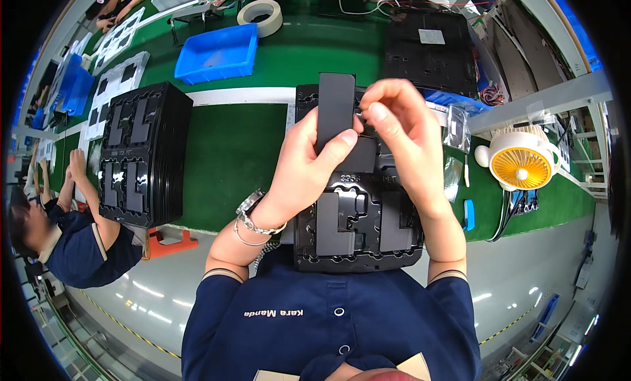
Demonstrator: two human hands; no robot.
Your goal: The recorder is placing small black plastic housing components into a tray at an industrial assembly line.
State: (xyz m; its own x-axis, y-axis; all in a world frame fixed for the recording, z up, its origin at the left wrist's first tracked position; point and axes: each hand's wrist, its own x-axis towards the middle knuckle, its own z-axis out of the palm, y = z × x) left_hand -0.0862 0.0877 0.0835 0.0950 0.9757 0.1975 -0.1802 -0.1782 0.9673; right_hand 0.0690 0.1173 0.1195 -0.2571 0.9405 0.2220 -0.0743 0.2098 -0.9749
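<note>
My left hand is closed around a flat dark grey rectangular part, held upright with the thumb across its front. Beside its right edge is my right hand, fingers curled and thumb bent in towards them; anything pinched there is too small to make out. Below both hands lies a glossy black moulded tray with shaped pockets. Dark grey L-shaped parts sit in its near pockets. My hands and the held part hide much of the tray's far half.
A tall stack of black trays stands at left, with a person beyond it. Farther back are a blue bin and a tape roll. A large black tray lies back right; a small fan stands at right.
</note>
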